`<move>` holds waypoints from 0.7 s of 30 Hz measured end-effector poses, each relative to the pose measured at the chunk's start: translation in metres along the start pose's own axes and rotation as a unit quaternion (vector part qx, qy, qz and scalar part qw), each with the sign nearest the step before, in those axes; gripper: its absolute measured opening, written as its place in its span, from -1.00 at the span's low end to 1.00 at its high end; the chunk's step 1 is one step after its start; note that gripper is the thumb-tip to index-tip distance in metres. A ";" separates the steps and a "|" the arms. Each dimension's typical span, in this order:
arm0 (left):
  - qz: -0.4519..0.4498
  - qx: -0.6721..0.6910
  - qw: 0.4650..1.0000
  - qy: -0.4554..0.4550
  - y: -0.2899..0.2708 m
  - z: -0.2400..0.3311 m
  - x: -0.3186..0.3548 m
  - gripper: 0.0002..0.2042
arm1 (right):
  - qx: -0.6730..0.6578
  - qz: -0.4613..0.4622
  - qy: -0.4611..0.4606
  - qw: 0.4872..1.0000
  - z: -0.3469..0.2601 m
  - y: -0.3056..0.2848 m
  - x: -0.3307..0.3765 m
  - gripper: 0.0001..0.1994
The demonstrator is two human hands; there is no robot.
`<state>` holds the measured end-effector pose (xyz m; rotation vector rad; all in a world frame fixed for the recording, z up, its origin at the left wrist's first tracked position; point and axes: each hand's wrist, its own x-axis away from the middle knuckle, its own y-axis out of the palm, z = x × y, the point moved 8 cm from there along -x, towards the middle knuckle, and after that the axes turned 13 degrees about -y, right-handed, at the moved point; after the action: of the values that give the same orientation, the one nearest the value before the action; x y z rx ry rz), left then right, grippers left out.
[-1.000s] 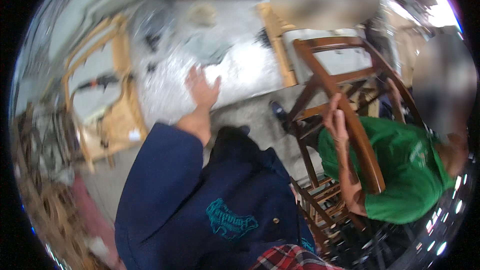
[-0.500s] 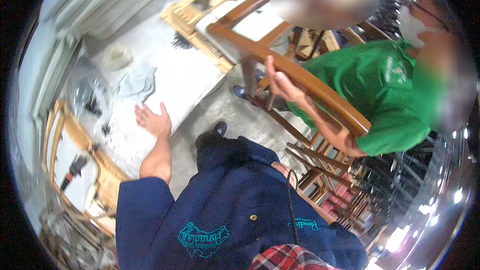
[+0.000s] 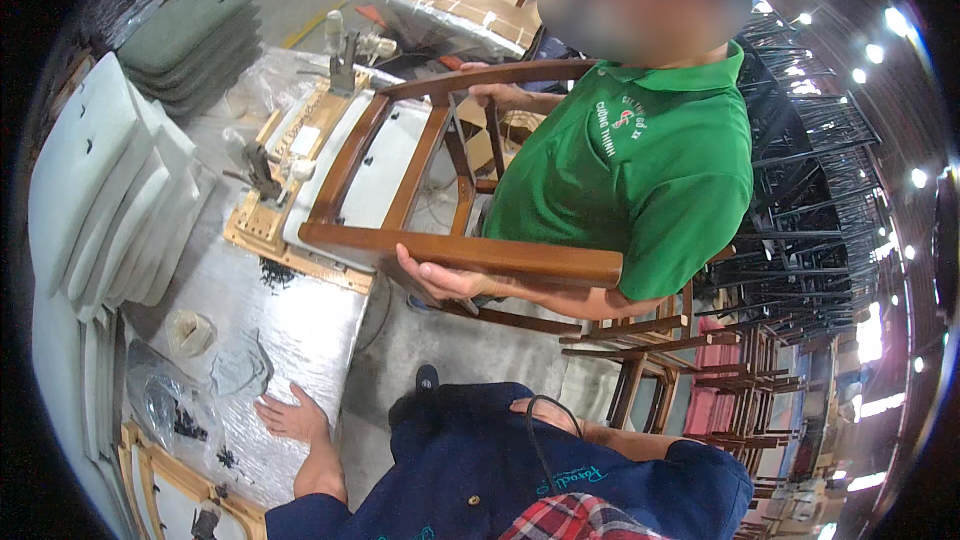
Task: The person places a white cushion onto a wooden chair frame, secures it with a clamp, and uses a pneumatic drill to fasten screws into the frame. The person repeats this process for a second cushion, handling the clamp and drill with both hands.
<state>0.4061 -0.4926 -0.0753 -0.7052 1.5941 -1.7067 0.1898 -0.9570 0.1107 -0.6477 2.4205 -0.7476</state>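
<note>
Leftmost, I saw white padded panels (image 3: 90,160) stacked along the left side of the worktable (image 3: 325,335). On the worktable lay a clear plastic bag (image 3: 150,392), a pale roll (image 3: 190,348) and a crumpled grey cloth (image 3: 240,364). Just beside that cloth, I had the left hand (image 3: 293,416) palm down over the worktable, fingers spread; I couldn't tell whether it pressed on the surface. Farther up the worktable sat a wooden jig (image 3: 258,230) with metal clamps, a heap of small black pieces (image 3: 276,273) beside it. Right of the worktable, a co-worker (image 3: 640,170) in green held a brown wooden chair frame (image 3: 470,254). Below that, also right of the worktable, the right hand (image 3: 548,415) lay against the navy shirt (image 3: 450,450); I couldn't tell whether its partly hidden fingers gripped anything. Wooden chairs (image 3: 752,385) stood well apart from the worktable, farthest right.
</note>
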 end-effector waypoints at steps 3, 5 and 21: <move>0.005 -0.005 1.000 -0.001 0.000 0.000 -0.001 -0.20 | -0.012 0.013 0.000 1.000 -0.004 -0.003 -0.007 -0.52; 0.008 -0.007 1.000 -0.004 0.000 0.002 -0.002 -0.21 | -0.014 0.022 -0.003 1.000 -0.007 -0.010 -0.015 -0.53; 0.014 0.015 1.000 0.012 -0.006 0.003 0.000 -0.19 | 0.009 0.015 -0.003 1.000 -0.010 -0.014 -0.010 -0.55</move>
<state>0.4076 -0.4950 -0.0692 -0.6472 1.5836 -1.7217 0.1953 -0.9577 0.1293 -0.6028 2.4104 -0.7542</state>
